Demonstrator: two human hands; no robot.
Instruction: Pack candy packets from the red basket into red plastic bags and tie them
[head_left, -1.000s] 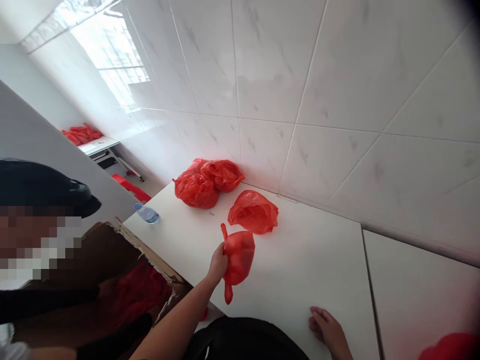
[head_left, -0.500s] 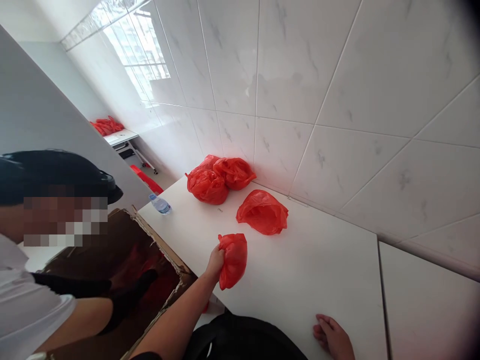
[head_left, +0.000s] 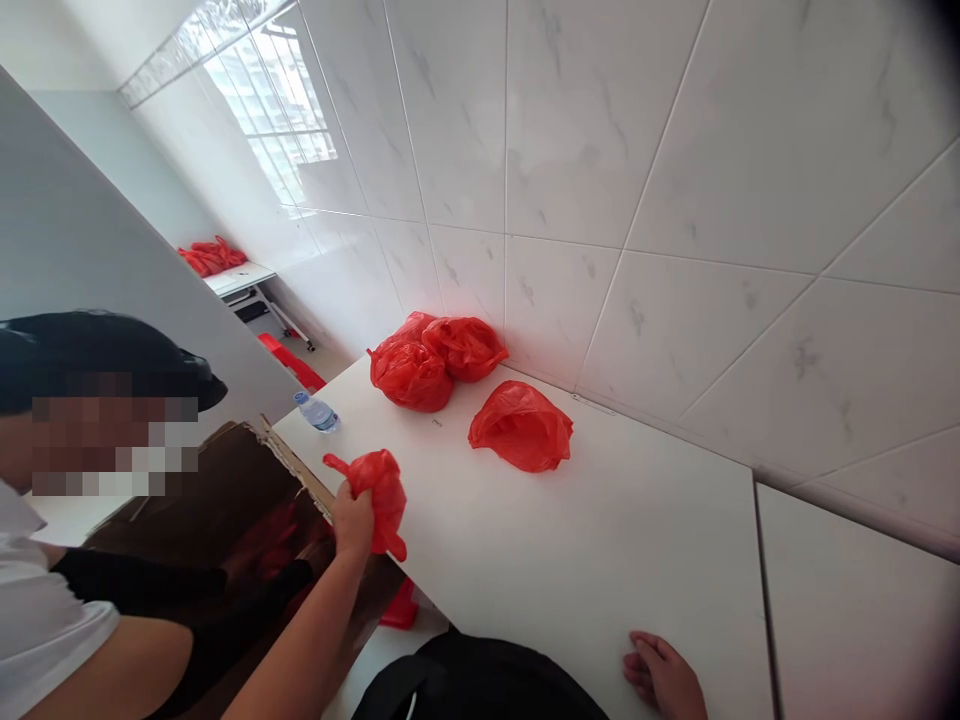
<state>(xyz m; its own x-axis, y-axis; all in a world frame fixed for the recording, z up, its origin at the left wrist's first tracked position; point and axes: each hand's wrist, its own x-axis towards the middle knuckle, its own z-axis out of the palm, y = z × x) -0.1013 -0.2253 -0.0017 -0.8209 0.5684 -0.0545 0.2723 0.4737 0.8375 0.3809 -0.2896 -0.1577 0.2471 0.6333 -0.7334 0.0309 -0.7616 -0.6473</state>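
My left hand (head_left: 352, 520) is closed round a bunched red plastic bag (head_left: 385, 490), near the table's left edge by the cardboard box. Loose ends of the bag stick out above and below my fingers. My right hand (head_left: 663, 675) lies near the front of the white table (head_left: 600, 560), fingers curled together, with nothing seen in them. Another red plastic bag (head_left: 521, 425) sits on the table with its mouth open. Behind it, against the wall, stand several filled-looking red bags (head_left: 412, 375); their contents are hidden.
A large open cardboard box (head_left: 300, 475) is at the left of the table, with red material inside. A co-worker (head_left: 67, 620) in a dark cap reaches into it. A water bottle (head_left: 316, 412) lies near the table's left corner. A tiled wall (head_left: 570, 300) borders the back.
My left hand has moved left with the red bag, from over the table to its edge beside the box. My right hand has stayed in place.
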